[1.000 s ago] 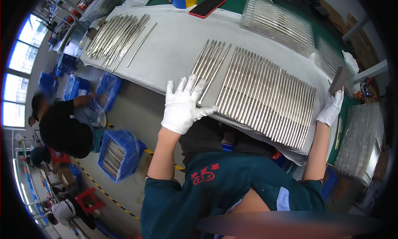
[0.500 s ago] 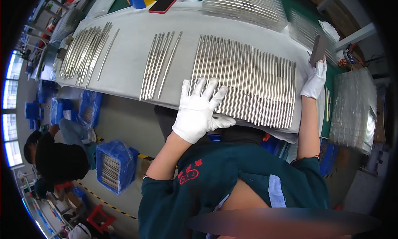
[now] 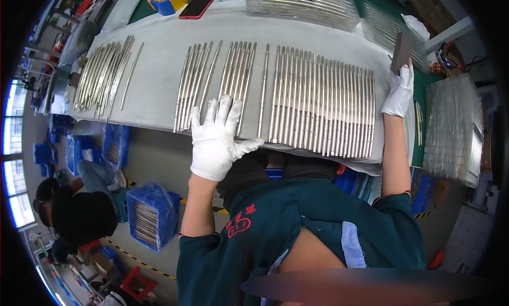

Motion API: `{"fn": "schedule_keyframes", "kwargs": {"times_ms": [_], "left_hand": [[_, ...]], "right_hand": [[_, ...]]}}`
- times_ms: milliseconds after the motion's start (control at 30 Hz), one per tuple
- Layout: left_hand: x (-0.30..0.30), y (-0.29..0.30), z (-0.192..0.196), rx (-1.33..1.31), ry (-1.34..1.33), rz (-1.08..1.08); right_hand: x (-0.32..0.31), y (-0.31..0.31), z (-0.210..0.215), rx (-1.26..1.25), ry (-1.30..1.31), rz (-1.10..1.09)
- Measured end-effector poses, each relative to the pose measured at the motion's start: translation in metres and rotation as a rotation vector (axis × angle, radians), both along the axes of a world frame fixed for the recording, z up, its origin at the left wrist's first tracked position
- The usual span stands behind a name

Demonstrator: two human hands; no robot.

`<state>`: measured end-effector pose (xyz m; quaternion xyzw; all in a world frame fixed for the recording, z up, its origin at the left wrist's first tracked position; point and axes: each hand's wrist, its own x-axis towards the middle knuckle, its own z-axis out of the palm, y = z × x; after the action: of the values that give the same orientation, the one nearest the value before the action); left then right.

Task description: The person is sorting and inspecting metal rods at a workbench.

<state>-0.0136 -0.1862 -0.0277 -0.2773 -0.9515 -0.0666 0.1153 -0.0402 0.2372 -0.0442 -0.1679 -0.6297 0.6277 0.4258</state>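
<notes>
My left hand [image 3: 216, 139], in a white glove, lies with fingers spread over the lower ends of a small group of slim metal rods [image 3: 236, 70]. One single rod [image 3: 264, 88] lies apart to the right of that group. Farther right is a wide row of closely laid metal rods [image 3: 323, 99], side by side. My right hand [image 3: 398, 94], also gloved, grips a flat dark brown block [image 3: 401, 51] beyond the row's right end. Left of my left hand lies another small group of rods [image 3: 193, 83].
A looser pile of rods [image 3: 103, 75] lies at the left of the white-covered table [image 3: 154, 67]. Along the back are a tape roll [image 3: 168, 0], a red-edged dark phone-like slab [image 3: 201, 2] and clear plastic trays [image 3: 302, 6]. A person [image 3: 85, 216] sits by a blue rod-filled bin [image 3: 154, 218].
My left hand has moved left. Several rods from the left end of the wide row have shifted left with it, leaving a gap and one single rod. My right hand still holds the block.
</notes>
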Motion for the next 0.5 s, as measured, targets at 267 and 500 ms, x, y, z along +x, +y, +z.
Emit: {"fn": "schedule_keyframes", "kwargs": {"times_ms": [267,500], "left_hand": [[0.007,0.029,0.001,0.105,-0.101,-0.129],[0.009,0.037,0.003,0.153,-0.102,-0.205]], "right_hand": [[-0.001,0.007,-0.005,0.034,-0.03,-0.002],[-0.003,0.002,-0.003,-0.01,-0.007,0.002]]}}
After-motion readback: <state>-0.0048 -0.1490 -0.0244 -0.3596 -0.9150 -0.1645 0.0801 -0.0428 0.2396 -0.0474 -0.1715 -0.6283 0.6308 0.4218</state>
